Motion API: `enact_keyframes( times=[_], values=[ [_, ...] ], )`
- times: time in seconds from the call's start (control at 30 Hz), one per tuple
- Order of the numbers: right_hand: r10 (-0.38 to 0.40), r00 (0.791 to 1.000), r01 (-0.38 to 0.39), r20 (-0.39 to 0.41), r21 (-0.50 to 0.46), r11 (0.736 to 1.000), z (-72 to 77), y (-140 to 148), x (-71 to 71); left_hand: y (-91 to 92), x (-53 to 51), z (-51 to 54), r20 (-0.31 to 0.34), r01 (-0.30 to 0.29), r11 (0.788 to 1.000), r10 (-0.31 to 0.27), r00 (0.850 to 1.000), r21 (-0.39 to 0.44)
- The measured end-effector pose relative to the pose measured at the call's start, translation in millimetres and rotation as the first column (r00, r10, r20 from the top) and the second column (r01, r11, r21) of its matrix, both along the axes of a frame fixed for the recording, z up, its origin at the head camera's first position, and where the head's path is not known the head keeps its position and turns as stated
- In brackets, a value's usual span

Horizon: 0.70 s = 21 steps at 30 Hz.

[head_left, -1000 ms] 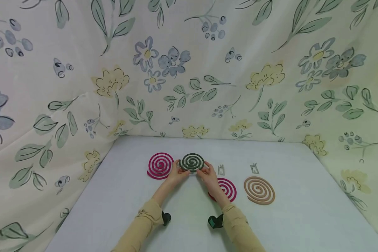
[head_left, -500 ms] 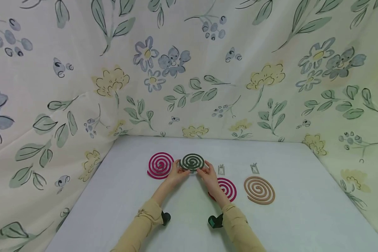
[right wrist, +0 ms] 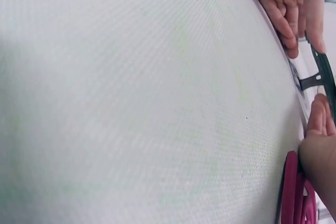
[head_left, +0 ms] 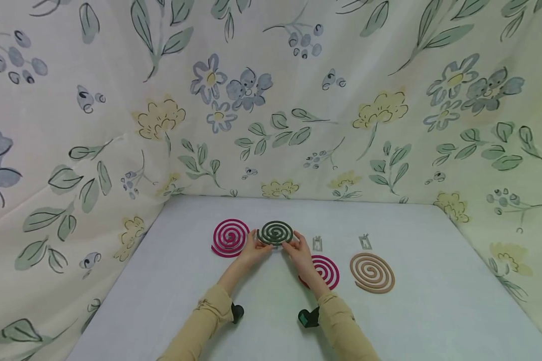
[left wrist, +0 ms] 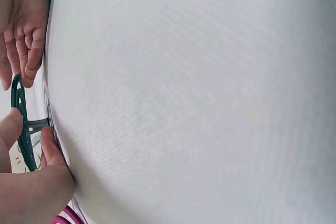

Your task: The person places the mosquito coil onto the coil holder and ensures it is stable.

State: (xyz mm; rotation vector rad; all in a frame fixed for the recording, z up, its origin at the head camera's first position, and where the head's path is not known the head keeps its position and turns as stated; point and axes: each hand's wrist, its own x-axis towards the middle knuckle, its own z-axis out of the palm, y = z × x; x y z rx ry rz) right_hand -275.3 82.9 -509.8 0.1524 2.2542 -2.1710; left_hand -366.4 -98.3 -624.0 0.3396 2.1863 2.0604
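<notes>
A dark green mosquito coil sits raised and level above the white table, on a small metal stand seen beneath it in the left wrist view. My left hand pinches the coil's left edge, thumb at the near rim. On the opposite edge my right hand holds it the same way. Beside my left hand is a magenta coil, with a stand faintly visible through its centre. Another magenta coil is partly hidden by my right wrist; it also shows in the right wrist view.
A tan coil lies flat to the right. Two loose metal stands are on the table: one stand right of my right hand, and another stand behind the tan coil. Floral cloth hangs behind the table.
</notes>
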Motion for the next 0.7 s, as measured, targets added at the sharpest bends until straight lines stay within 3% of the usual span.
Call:
enact_keyframes(
  times=[0.07,0.13,0.3,0.43,0.53,0.63,0.7],
  values=[
    [0.000,1.000,0.000,0.000,0.000,1.000,-0.5,-0.7,-0.3,1.1,1.5,3.5,0.010,-0.008,1.000,0.008,1.000,0.001],
    [-0.002,1.000,0.002,0.006,-0.004,1.000,-0.8,-1.1,-0.5,1.5,-0.2,0.6,0.019,-0.020,1.000,0.020,1.000,-0.017],
    [0.006,1.000,-0.005,0.011,-0.016,1.000,0.1,-1.6,0.5,2.1,-15.9,-23.7,0.029,-0.055,0.997,0.056,0.998,-0.047],
    [0.004,1.000,-0.004,0.013,-0.004,1.000,2.3,-1.7,2.0,2.9,-23.2,-33.8,0.066,-0.085,0.994,0.090,0.994,-0.069],
    [-0.003,1.000,0.002,0.018,0.025,1.000,3.1,-2.3,2.4,3.2,-18.8,-27.4,0.062,-0.077,0.995,0.081,0.995,-0.065],
    [-0.014,0.999,0.012,0.031,0.051,0.999,3.5,-3.8,1.9,3.4,-10.9,-19.5,-0.007,-0.050,0.998,0.050,0.999,-0.040],
    [-0.026,0.998,0.023,0.049,0.064,0.998,4.9,-5.2,1.6,4.4,-4.8,-10.6,-0.014,-0.048,0.997,0.048,0.999,-0.053]
  ],
)
